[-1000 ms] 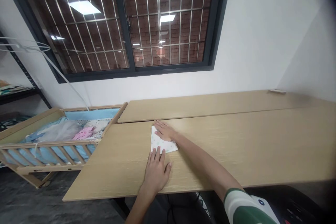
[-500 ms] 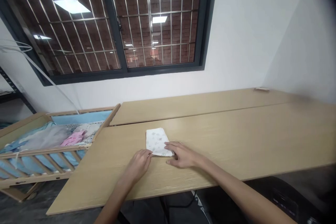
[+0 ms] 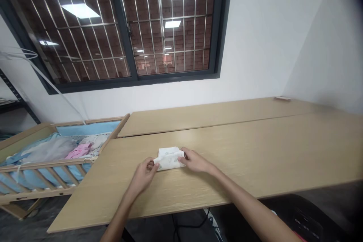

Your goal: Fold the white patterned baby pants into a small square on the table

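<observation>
A small white cloth (image 3: 169,160) with a faint print lies on the wooden table (image 3: 227,155), its near part folded up and over toward the far side. My left hand (image 3: 146,172) pinches the cloth's left end between thumb and fingers. At the right end, my right hand (image 3: 195,160) grips the folded edge, thumb in front and fingers behind. Part of the far layer still shows flat beyond the fold.
A wooden crib (image 3: 56,164) with blue lining, bedding and a pink cloth (image 3: 80,150) stands left of the table. A second tabletop (image 3: 198,115) adjoins behind, with a small flat object (image 3: 282,98) at its far right. Beyond is a barred window (image 3: 170,26). A black chair (image 3: 300,211) sits at lower right.
The cloth lay flat half a second ago; its near edge is now lifted and folded away from me. Both hands have closed on its ends.
</observation>
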### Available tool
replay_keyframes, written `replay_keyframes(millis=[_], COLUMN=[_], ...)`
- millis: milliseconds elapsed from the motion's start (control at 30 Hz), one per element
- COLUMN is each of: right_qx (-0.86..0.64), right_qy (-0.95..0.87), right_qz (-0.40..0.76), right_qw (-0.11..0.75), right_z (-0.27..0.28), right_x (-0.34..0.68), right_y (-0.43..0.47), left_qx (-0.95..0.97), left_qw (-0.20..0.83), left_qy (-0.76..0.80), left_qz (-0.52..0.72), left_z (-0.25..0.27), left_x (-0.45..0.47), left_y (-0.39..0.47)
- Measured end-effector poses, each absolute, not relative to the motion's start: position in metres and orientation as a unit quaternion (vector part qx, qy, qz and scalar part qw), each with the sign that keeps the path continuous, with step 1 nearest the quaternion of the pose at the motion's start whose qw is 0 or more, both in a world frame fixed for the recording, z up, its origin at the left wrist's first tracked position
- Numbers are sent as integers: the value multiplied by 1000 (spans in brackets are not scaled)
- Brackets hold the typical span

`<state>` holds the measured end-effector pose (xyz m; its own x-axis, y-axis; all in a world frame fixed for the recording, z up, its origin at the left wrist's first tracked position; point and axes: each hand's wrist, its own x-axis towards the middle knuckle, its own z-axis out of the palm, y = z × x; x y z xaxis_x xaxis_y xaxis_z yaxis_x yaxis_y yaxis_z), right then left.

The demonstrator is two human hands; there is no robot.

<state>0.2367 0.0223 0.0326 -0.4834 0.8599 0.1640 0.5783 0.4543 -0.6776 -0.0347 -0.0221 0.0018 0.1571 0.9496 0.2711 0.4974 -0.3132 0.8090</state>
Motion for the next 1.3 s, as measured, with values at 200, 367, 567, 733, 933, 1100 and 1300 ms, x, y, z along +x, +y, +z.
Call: replay_keyframes(millis=[200, 367, 567, 733, 933, 1100, 1300], right_qx=[-503, -544, -564, -492, -327, -342, -393], right_qy=[-780, -739, -723, -793, -926, -928, -906], right_qz=[244, 253, 252, 30, -10, 21, 62], right_qw=[282, 306, 309, 359, 191, 148, 146], right_z=[16, 1, -9, 8, 5, -5, 4], right_x=[226, 221, 220, 217, 199, 199, 226], right_y=[52, 68, 68, 46, 35, 38, 31], left_qx=[661, 639, 645, 671, 806, 807, 813], left_qw=[239, 183, 128, 48, 63, 78, 63], left_qy=[575, 638, 670, 640, 538, 554, 553], left_qz=[419, 388, 346, 370, 241, 188, 175], left_z=[-5, -14, -26, -13, -11, -27, -43], left_x=[-27, -19, -14, -1, 35, 31, -4], left_y=[20, 41, 43, 25, 10, 13, 9])
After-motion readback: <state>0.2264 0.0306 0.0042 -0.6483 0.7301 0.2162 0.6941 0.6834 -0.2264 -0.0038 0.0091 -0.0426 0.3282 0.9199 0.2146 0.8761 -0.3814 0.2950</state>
